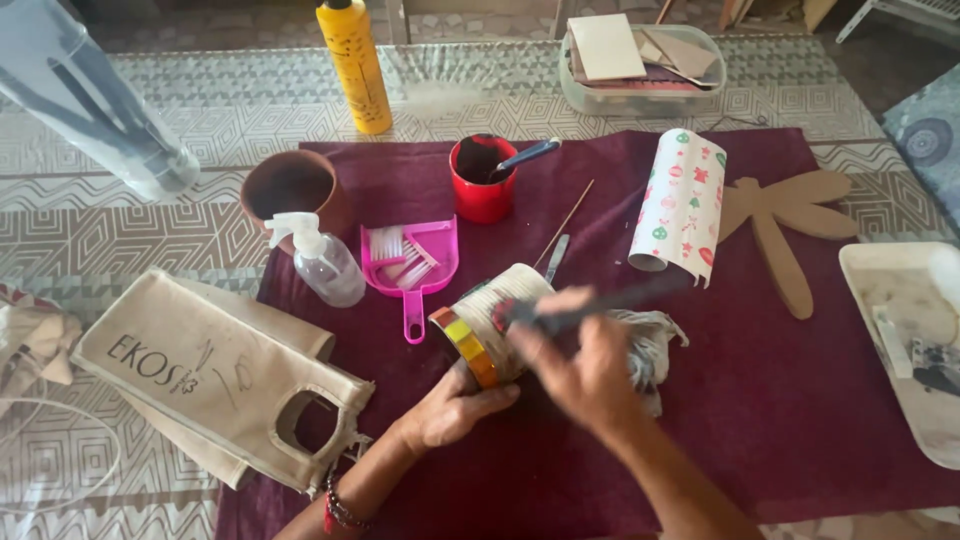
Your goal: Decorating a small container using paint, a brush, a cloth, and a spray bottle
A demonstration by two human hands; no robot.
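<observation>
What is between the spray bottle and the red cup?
A pink dustpan with a small brush in it lies between the spray bottle and the red cup, seen from the head camera.

Jar lies on the cloth at centre of the worktop. Dustpan and spray bottle to its left; cup behind; paper roll right; bag far left.

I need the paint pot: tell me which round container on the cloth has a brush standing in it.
The red cup, behind the pink dustpan. The brown clay pot beside it holds no brush.
</observation>
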